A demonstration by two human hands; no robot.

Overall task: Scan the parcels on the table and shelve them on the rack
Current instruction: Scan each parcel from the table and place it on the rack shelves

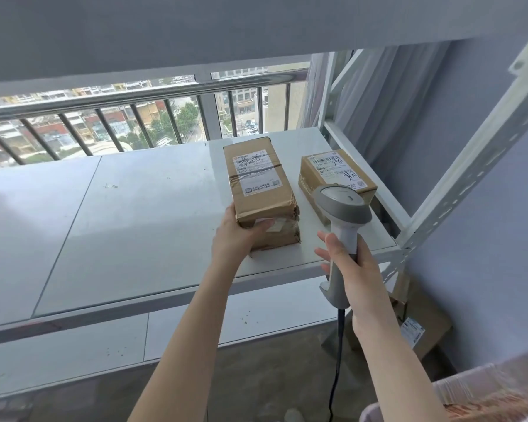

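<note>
A taped parcel (pixel 258 190) at frame centre was gripped by the left hand (pixel 237 236), steadied on the rack shelf (pixel 153 208); the scanner (pixel 342 226) was clasped in the right hand (pixel 352 266), apparently kept ready.

You've got a white rack shelf (pixel 290 263) carrying two taped cardboard parcels: a long parcel (pixel 258 184) lying flat at the middle, and a shorter parcel (pixel 333 175) just beside it, nearer the rack's right upright (pixel 470 166).

On the white metal rack shelf (pixel 153 214), the left hand (pixel 237 236) grips the near end of a long brown cardboard parcel (pixel 261 190). The right hand (pixel 352 269) holds a grey handheld barcode scanner (pixel 342 220) before a smaller brown cardboard parcel (pixel 336 175) at right.
</note>
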